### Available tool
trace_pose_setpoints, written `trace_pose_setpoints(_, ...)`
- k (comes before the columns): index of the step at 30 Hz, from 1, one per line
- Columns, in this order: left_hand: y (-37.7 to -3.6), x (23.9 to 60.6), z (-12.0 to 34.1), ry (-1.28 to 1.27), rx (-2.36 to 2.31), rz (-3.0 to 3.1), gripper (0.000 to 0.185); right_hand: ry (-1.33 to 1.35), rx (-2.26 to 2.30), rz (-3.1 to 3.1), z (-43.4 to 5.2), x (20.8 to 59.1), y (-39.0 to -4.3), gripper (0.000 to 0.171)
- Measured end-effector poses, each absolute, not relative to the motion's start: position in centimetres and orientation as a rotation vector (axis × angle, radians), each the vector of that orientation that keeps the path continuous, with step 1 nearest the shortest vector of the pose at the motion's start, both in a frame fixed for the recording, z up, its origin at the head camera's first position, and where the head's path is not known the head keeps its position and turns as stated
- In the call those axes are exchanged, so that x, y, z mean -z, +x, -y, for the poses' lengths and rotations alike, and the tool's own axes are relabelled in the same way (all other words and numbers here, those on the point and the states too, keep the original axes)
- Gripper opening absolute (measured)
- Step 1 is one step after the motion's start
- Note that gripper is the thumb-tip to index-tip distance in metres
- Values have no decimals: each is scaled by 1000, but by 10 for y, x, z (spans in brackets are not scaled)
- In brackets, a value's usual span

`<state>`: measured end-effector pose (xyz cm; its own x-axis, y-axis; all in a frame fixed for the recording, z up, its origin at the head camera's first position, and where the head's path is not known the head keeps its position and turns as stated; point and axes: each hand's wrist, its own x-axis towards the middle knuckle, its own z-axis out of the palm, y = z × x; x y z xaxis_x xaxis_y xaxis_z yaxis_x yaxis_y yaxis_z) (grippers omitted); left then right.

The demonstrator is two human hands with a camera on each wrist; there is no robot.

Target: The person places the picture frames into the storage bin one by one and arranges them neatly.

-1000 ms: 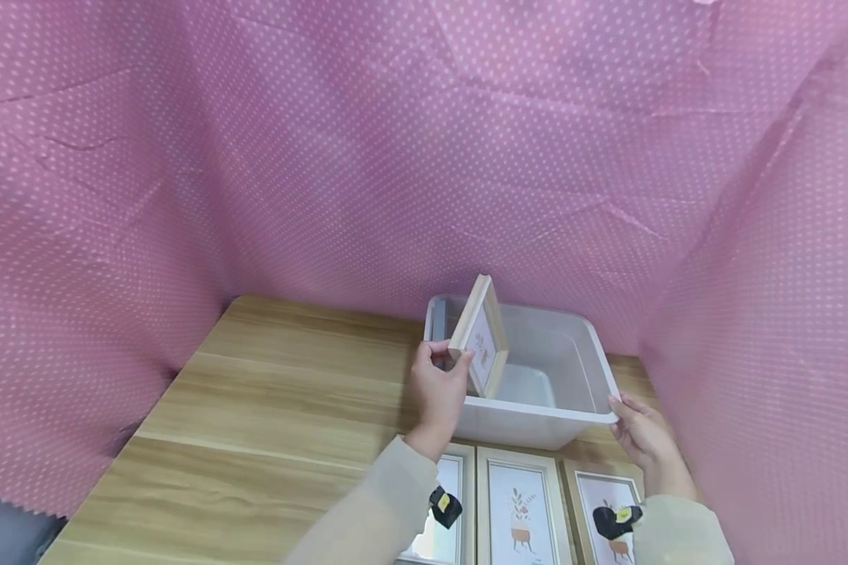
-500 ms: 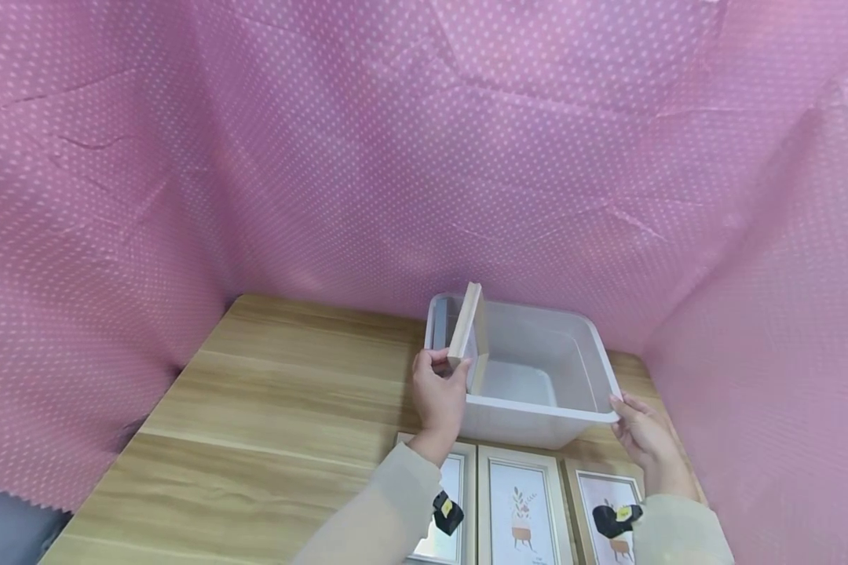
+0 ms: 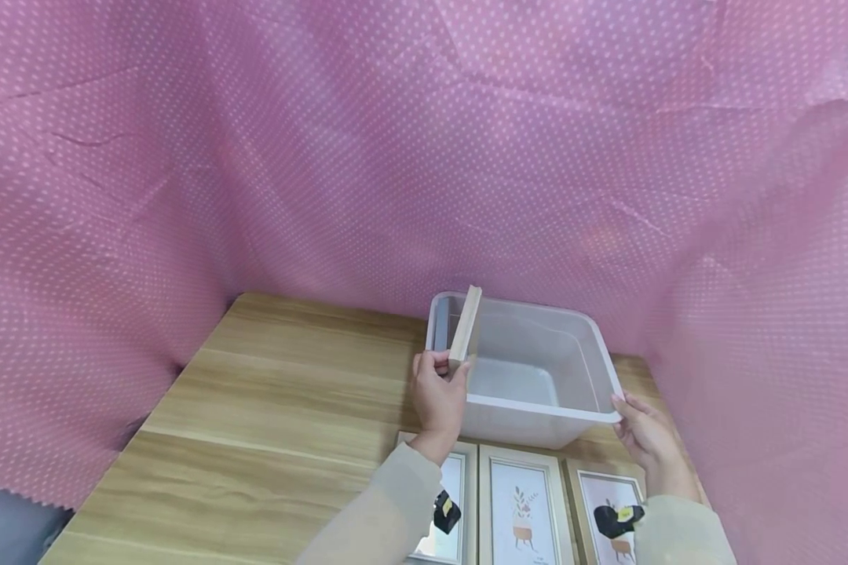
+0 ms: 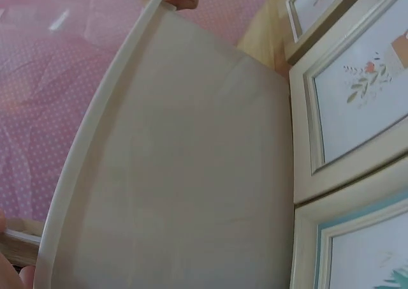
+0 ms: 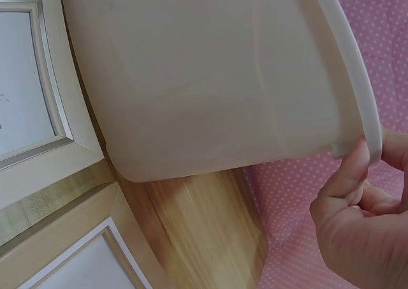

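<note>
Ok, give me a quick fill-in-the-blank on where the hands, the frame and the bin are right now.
1. The left hand holds a wooden picture frame on edge at the ____ side of the plastic bin.
2. The right hand touches the bin's near ____ corner.
3. On the table in front of the bin lie ____ more framed pictures.
4. The cloth backdrop is ____ with white dots.

Missing words: left; right; three; pink
</note>
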<state>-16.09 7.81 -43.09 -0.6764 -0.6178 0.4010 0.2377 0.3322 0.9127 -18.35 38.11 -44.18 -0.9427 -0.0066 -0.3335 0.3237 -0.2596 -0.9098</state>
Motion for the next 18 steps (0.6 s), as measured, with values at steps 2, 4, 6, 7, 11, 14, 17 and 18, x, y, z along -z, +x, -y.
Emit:
trace_pose_setpoints(2, -161, 431, -79, 340, 1419, 1837, 32, 391, 2311, -1761, -381, 442, -184, 20)
trace_pose_setpoints(4, -162, 432, -80, 347, 1403, 1832, 32, 390, 2315, -1761, -382, 442, -184, 21)
trace_pose_setpoints(6, -163, 433, -81, 352, 1381, 1832, 33, 384, 2317, -1769, -382, 442, -184, 21)
trace_pose_setpoints(7, -163, 433, -81, 352, 1371, 1832, 33, 380, 2317, -1770, -383, 443, -184, 21)
trace_pose_setpoints(11, -165, 436, -84, 351, 1324, 1836, 34, 324, 2326, -1784, -383, 444, -185, 23)
trace_pose_setpoints(14, -167, 439, -86, 359, 1263, 1853, 36, 290, 2335, -1789, -382, 445, -185, 25)
trace_pose_setpoints(17, -168, 441, -87, 377, 1185, 1881, 37, 301, 2328, -1791, -382, 445, -184, 25)
trace_pose_setpoints(18, -168, 442, -87, 384, 1158, 1892, 37, 311, 2326, -1789, -383, 445, -184, 24)
